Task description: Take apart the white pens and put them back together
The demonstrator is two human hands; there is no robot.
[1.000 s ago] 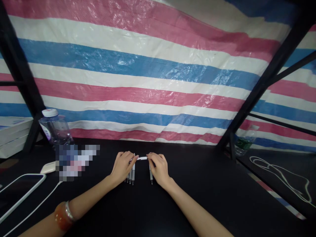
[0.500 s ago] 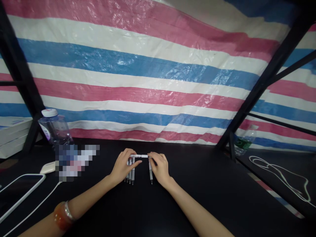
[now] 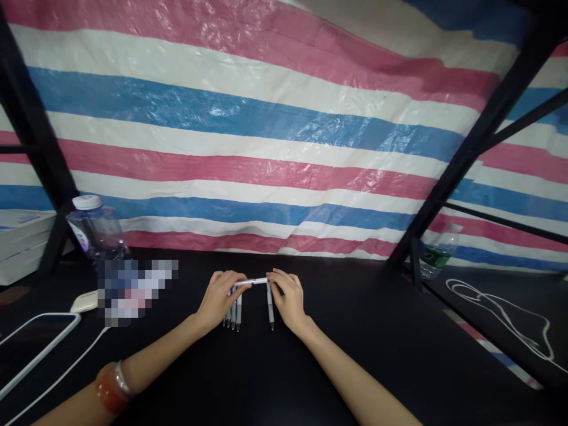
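Note:
A white pen (image 3: 257, 281) lies crosswise between my two hands at the centre of the head view. My left hand (image 3: 220, 297) is closed on its left end, thumb and fingers pinching it. At the other end, the fingertips of my right hand (image 3: 289, 297) are closed round the pen's tip. Several grey-and-white pens (image 3: 238, 313) lie side by side under my left hand, their upper ends partly hidden by it. One more pen (image 3: 270, 307) lies lengthwise beside my right thumb, close to the crosswise pen's right end.
A large clear bottle (image 3: 101, 231) with a white lid stands at the left, near a white-edged tablet (image 3: 35, 340), a white case (image 3: 84, 302) and a cable (image 3: 66, 373). A green-labelled bottle (image 3: 435, 257) and a coiled white cable (image 3: 501, 313) are at the right, beyond a black frame (image 3: 448, 183).
My left thumb has moved up against the crosswise pen, closing the pinch. That pen now tilts slightly, its right end higher. My right hand has hardly moved.

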